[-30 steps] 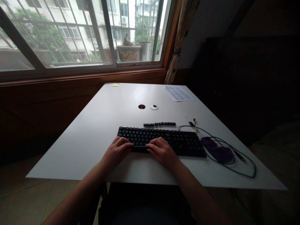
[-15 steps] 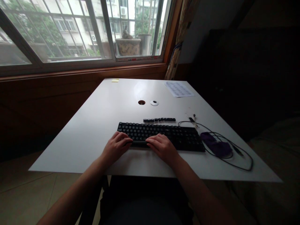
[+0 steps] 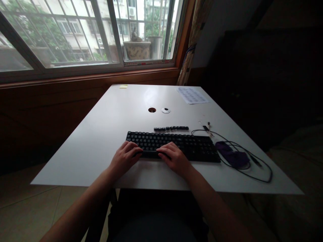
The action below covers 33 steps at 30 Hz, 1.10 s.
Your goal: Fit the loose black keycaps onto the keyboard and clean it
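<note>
A black keyboard (image 3: 199, 149) lies on the white table, close to its near edge. My left hand (image 3: 125, 155) is closed at the front left of it, finger and thumb tips at the left end of the space bar (image 3: 149, 154). At the other end of that bar, my right hand (image 3: 174, 157) has its index finger and thumb tips close together, with a narrow dark gap between them. Both hands cover part of the lower key rows, and the undersides of the fingers are hidden. Just behind the keyboard, several loose black keycaps (image 3: 171, 128) form a row.
A black cable (image 3: 262, 182) loops around a purple cloth-like item (image 3: 232, 155) right of the keyboard. Small tool-like bits (image 3: 207, 128) lie behind it. Farther back are a table hole (image 3: 152, 110), a white ring-shaped cover (image 3: 166, 110), printed sheets (image 3: 193, 95) and a yellow note (image 3: 123, 86).
Both hands stay at the ends of the space bar. My right thumb and index finger look slightly farther apart. The camera view has shifted very slightly.
</note>
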Each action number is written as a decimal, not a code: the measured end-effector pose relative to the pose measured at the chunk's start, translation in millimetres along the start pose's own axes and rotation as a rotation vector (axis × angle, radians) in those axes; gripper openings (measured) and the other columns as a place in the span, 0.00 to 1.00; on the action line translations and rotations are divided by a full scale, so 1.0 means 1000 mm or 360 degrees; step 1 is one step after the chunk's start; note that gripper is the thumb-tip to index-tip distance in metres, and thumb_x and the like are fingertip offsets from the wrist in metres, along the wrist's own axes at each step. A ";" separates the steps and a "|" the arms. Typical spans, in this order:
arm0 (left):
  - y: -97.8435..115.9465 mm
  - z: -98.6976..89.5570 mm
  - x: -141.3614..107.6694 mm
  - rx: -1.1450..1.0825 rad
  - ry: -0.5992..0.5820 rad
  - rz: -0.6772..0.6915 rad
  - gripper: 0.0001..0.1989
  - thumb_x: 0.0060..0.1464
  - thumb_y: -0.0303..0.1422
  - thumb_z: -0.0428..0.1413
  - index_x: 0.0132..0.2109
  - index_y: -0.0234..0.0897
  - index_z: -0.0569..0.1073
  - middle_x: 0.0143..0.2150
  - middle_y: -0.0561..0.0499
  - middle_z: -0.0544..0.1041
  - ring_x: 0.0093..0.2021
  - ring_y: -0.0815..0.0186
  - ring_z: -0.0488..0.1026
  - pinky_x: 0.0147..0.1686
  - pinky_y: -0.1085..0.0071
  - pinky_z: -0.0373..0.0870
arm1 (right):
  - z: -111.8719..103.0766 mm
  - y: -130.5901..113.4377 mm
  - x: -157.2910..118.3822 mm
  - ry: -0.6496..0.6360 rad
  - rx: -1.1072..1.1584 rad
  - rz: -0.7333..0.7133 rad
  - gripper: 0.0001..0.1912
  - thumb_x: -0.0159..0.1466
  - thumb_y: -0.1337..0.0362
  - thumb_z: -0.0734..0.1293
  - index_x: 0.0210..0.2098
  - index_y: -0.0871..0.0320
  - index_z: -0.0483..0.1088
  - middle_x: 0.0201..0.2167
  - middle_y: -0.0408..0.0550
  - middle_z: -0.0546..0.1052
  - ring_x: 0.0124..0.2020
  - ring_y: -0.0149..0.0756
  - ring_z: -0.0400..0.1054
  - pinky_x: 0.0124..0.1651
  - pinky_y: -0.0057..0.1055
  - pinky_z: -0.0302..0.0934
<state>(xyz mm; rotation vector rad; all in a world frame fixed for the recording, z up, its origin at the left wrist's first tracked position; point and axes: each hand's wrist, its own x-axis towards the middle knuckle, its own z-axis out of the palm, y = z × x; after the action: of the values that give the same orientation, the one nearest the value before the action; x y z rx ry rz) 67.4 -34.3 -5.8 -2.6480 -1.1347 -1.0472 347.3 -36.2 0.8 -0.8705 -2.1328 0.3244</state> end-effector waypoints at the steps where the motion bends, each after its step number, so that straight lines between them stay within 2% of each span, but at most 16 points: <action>1: 0.000 0.000 0.000 0.0011 -0.0015 0.0003 0.06 0.65 0.30 0.59 0.48 0.39 0.76 0.44 0.45 0.75 0.43 0.59 0.71 0.43 0.61 0.75 | 0.000 0.000 0.000 -0.0007 -0.0001 0.0003 0.11 0.70 0.65 0.66 0.51 0.52 0.76 0.41 0.50 0.79 0.44 0.41 0.70 0.49 0.42 0.70; 9: 0.000 0.000 0.000 0.0074 -0.0112 0.0073 0.06 0.65 0.29 0.59 0.48 0.39 0.76 0.44 0.45 0.77 0.43 0.57 0.71 0.43 0.59 0.74 | 0.002 0.003 -0.002 -0.0062 -0.0066 -0.0054 0.13 0.69 0.67 0.67 0.52 0.52 0.76 0.44 0.50 0.79 0.46 0.41 0.69 0.50 0.42 0.70; 15: -0.003 0.001 -0.002 -0.0027 -0.0095 0.0017 0.05 0.65 0.30 0.59 0.48 0.40 0.77 0.44 0.45 0.78 0.44 0.57 0.72 0.43 0.59 0.75 | 0.005 0.008 -0.004 -0.0065 -0.0109 -0.0105 0.15 0.68 0.68 0.68 0.53 0.49 0.76 0.45 0.49 0.79 0.46 0.40 0.70 0.50 0.41 0.71; 27: -0.002 -0.002 -0.001 -0.0115 -0.0051 0.0013 0.03 0.66 0.30 0.59 0.43 0.41 0.78 0.43 0.47 0.78 0.43 0.59 0.70 0.41 0.63 0.74 | 0.002 0.003 -0.001 -0.0051 -0.0129 -0.0152 0.12 0.69 0.68 0.68 0.50 0.51 0.78 0.42 0.49 0.79 0.44 0.39 0.68 0.47 0.39 0.70; 33: -0.001 -0.004 0.000 -0.0127 -0.0031 0.0024 0.07 0.66 0.29 0.59 0.49 0.42 0.78 0.42 0.47 0.78 0.42 0.60 0.70 0.39 0.64 0.75 | 0.003 0.003 -0.003 -0.0089 -0.0135 -0.0128 0.12 0.69 0.67 0.67 0.51 0.52 0.77 0.42 0.50 0.78 0.44 0.40 0.68 0.49 0.40 0.70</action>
<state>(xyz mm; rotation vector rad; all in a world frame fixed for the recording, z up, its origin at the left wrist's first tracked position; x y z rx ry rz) 64.6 -35.1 -3.1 -2.7291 -1.0975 -1.0886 348.1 -35.5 -4.4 -0.8294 -2.2409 0.2206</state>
